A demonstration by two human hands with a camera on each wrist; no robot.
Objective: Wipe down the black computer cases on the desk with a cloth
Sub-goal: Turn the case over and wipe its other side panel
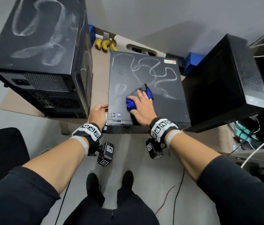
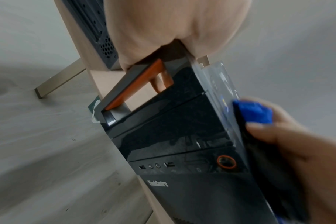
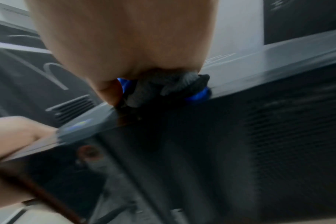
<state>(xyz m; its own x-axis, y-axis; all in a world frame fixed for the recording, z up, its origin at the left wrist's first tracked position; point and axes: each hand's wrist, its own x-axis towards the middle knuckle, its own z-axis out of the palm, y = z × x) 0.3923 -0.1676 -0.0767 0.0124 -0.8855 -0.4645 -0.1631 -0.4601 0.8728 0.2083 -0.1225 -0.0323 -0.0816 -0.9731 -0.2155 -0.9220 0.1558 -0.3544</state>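
Three black computer cases stand on the desk (image 1: 100, 82). The middle case (image 1: 144, 70) lies flat, its top streaked with white dust squiggles; its front panel (image 2: 182, 136) faces me. My right hand (image 1: 141, 104) presses a blue and grey cloth (image 1: 130, 103) flat on the near part of that top, fingers spread. The cloth (image 3: 163, 87) bunches under my palm. My left hand (image 1: 98, 112) grips the near left edge of the middle case, by its orange-lined handle (image 2: 136, 89). The left tower (image 1: 38, 54) carries dust marks. The right tower (image 1: 222, 82) looks plain black.
Bananas (image 1: 105, 44) lie at the back of the desk, with blue boxes (image 1: 191, 60) behind the middle case. White and dark cables (image 1: 258, 143) crowd the right side. A black chair (image 1: 1, 151) stands at my left, and thin cables (image 1: 176, 200) trail over the floor.
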